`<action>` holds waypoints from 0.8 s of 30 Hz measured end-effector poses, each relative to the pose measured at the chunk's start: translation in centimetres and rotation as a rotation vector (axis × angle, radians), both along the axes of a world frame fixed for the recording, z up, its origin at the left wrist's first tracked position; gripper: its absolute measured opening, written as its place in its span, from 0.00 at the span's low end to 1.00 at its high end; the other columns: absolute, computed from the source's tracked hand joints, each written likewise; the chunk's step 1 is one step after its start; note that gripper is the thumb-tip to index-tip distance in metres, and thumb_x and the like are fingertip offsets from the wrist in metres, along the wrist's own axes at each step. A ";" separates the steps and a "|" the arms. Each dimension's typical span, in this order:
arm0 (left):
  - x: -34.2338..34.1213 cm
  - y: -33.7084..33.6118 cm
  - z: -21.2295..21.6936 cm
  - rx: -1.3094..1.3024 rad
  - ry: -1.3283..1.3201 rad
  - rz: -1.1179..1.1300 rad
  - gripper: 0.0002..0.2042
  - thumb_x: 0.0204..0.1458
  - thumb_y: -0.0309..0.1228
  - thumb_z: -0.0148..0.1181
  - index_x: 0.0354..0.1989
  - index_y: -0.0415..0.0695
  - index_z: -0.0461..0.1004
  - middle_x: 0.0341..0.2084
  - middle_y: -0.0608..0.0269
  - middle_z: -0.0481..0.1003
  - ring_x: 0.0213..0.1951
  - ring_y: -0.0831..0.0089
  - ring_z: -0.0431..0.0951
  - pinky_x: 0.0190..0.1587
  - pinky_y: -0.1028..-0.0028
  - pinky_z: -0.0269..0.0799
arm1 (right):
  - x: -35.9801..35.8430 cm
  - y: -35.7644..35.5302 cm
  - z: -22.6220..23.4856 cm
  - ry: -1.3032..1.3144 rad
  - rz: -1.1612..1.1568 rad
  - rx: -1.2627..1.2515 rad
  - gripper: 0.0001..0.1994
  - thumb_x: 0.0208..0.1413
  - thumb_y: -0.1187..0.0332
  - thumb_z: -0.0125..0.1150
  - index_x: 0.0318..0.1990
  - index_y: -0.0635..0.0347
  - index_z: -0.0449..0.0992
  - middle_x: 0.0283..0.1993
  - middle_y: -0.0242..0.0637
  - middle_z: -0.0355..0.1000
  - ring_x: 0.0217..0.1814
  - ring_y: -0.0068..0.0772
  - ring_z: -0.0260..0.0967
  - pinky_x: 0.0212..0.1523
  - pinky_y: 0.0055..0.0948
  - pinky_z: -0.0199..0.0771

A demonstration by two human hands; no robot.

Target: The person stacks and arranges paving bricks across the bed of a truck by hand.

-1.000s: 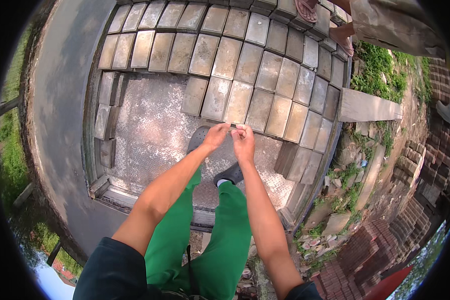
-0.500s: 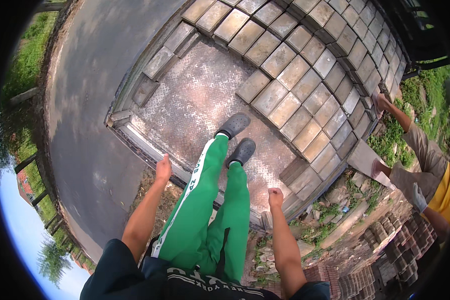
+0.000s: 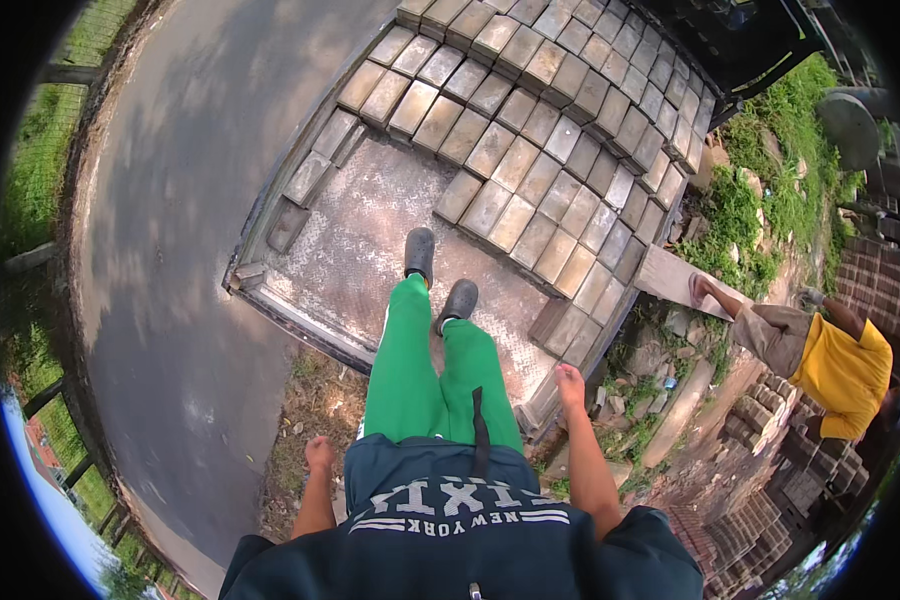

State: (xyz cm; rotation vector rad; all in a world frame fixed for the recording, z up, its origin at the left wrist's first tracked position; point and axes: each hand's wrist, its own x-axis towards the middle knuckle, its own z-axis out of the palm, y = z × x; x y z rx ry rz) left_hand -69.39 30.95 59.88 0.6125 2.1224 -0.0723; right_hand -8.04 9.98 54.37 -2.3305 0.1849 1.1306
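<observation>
The stacked paving blocks (image 3: 560,190) lay in tight rows on the metal flatbed (image 3: 360,250), well ahead of both hands and out of their reach. The right hand (image 3: 570,380) hung at the person's side with fingers loosely curled and nothing in it, just above the flatbed's near corner, where a few loose blocks (image 3: 565,330) sat nearest to it. The left hand (image 3: 318,455) hung at the other side, loosely closed and also empty, over the patch of dry grass (image 3: 310,400) beside the road (image 3: 180,200). Beyond the right hand, on the ground below the flatbed, a co-worker in a yellow shirt (image 3: 850,370) stood among more block stacks (image 3: 770,420).

The moment looked like a pause between lifts: the person stood upright on the deck, arms down. Taking another block would likely call for stepping forward and bending to the nearest row.

A second before, both hands had met in front of the body, fingertips together over the deck; half a second before, they had already dropped apart to the sides, and the co-worker had moved closer since.
</observation>
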 end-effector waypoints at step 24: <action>43.5 31.4 14.0 0.346 -1.018 -0.626 0.22 0.62 0.34 0.50 0.62 0.39 0.60 0.60 0.51 0.65 0.49 0.65 0.76 0.50 0.70 0.73 | -2.4 30.5 22.6 0.218 -0.464 0.947 0.31 0.66 0.46 0.44 0.65 0.62 0.61 0.63 0.42 0.67 0.61 0.33 0.65 0.58 0.36 0.65</action>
